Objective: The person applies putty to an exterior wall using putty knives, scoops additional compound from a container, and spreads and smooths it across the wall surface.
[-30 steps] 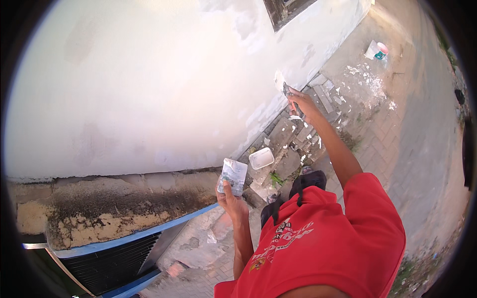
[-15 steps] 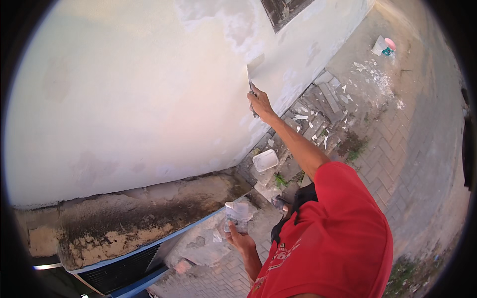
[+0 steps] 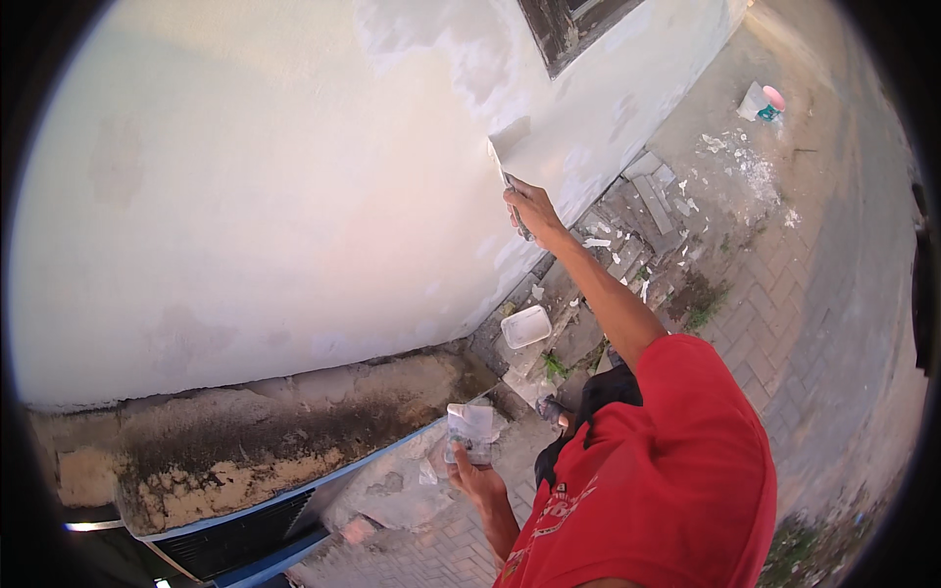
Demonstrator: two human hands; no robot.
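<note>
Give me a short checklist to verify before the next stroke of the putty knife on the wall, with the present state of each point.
1. Right hand grips the handle of the putty knife: ok.
2. Blade lies against the white wall: looks ok, but exact contact cannot tell.
3. Left hand holds the flat plate with filler, low by the waist: ok.
4. Filler left on the plate: some pale material shows; amount cannot tell.
5. Filler on the blade: cannot tell.
6. Footing: not ok, debris and the white tray lie along the wall base by the feet.
</note>
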